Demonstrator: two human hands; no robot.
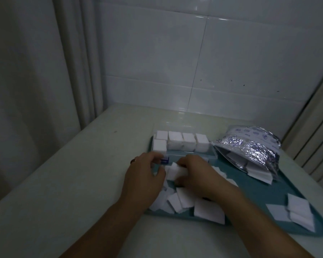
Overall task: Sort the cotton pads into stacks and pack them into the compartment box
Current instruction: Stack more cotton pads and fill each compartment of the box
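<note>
A teal tray (280,185) lies at the lower right of a pale table (78,164), set against a white tiled wall (194,62), with a curtain (45,62) hanging in the upper left of the frame. At the tray's far edge stands the clear compartment box (183,146), with five white stacks (188,142) visible in it: four in the back row and one in front at the left. To the right of the box a silvery printed bag (250,146) lies open, with more pads showing in its mouth. Loose cotton pads (179,202) lie scattered in the middle of the frame under and around the hands, and three or so sit apart near the tray's right corner. The left hand (144,175) and the right hand (196,175) are close together, both curled round a small bundle of pads (177,172) held between them just in front of the box. The hands cover much of the heap and the box's front row, so neither can be counted; a small purple item beside the left fingers is too blurred to make out.
</note>
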